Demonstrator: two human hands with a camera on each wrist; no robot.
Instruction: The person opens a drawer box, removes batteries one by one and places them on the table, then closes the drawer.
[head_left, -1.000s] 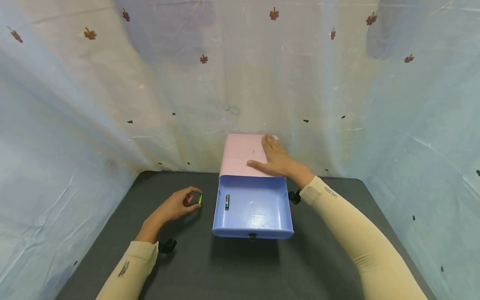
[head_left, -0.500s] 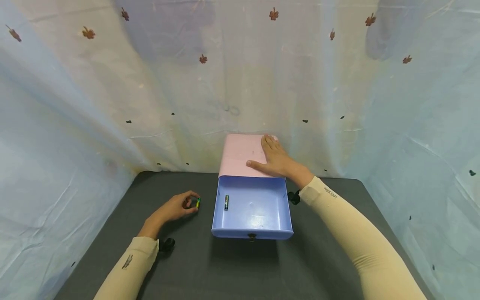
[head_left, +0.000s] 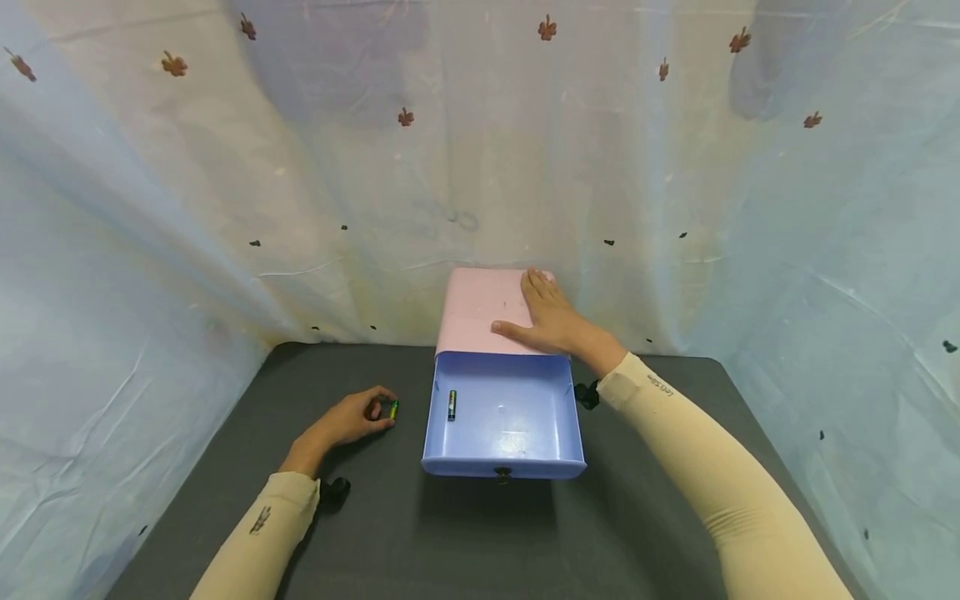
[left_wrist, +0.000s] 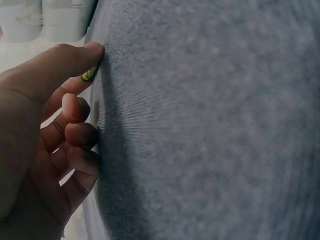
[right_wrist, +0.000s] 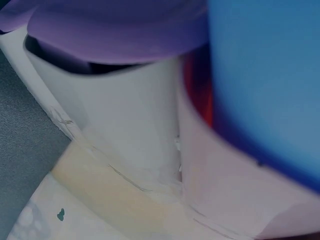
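Observation:
Between the thumb and forefinger of my left hand (head_left: pixel 352 418) is a small green and yellow battery (head_left: pixel 393 409), pinched close over the dark table, left of the drawer. The left wrist view shows part of the battery (left_wrist: pixel 89 74) under the thumb, the rest hidden by fingers. My right hand (head_left: pixel 551 323) rests flat, fingers straight, on the pink top (head_left: pixel 480 308) of a drawer unit. The blue drawer (head_left: pixel 517 421) is pulled out towards me, with a dark knob (head_left: pixel 503 472) on its front. Another battery (head_left: pixel 452 406) lies inside it, near the left wall.
The dark grey table (head_left: pixel 637 517) ends at a pale curtain (head_left: pixel 360 167) behind the unit; curtains also hang at both sides. In the right wrist view, a white casing (right_wrist: pixel 110 110) with a purple drawer (right_wrist: pixel 120 30) stands beside the pink casing (right_wrist: pixel 225 185).
My left hand has moved slightly left and nearer to me with the battery. The right hand stays on the pink top, and the drawer keeps its position.

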